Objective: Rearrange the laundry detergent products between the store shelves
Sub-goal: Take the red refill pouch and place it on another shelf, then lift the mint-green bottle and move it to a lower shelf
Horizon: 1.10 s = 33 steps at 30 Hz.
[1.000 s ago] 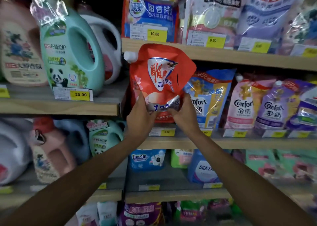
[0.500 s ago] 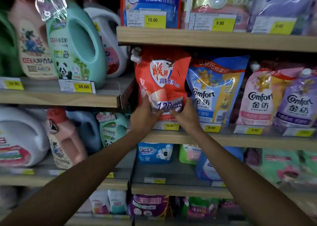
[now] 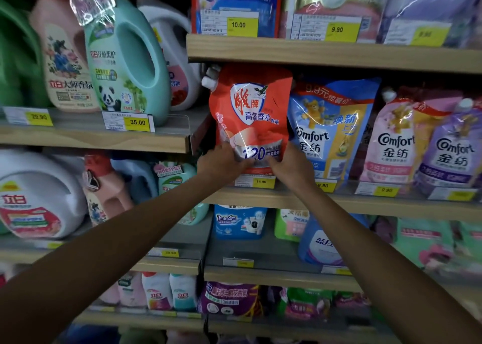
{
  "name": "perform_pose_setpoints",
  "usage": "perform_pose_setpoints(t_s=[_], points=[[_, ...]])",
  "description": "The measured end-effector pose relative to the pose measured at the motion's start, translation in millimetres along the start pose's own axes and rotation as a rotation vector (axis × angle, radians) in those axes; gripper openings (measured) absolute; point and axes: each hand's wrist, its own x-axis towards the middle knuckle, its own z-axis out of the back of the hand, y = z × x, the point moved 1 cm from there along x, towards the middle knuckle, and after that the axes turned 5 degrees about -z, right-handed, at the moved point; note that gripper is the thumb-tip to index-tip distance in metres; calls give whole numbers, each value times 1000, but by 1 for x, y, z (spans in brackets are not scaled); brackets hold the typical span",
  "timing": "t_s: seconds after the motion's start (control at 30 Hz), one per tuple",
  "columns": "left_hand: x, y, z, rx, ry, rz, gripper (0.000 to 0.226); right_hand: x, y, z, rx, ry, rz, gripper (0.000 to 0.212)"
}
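1. My left hand [image 3: 221,161] and right hand [image 3: 289,165] each grip the red pouch [image 3: 251,119] at its bottom corners.
2. The pouch stands upright on the shelf [image 3: 339,200], beside the blue pouch [image 3: 331,129].

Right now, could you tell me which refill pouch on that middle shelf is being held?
The red pouch at the row's left end; both hands grip its bottom corners.
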Motion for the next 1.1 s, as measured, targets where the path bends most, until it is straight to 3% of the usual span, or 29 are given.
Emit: perform_pose_setpoints(t_s=[0.13, 0.4, 0.63, 1.1], points=[[-6, -7, 23, 195, 25, -72, 79, -8, 18, 17, -210, -110, 91, 33], [-20, -5, 71, 357, -252, -344, 43, -22, 56, 30, -356, -236, 394, 31], [-26, 30, 106, 446, -359, -363, 41, -26, 102, 26, -371, -249, 487, 32], [-30, 145, 175, 509, -362, -338, 46, -39, 219, -18, -330, -225, 550, 25]])
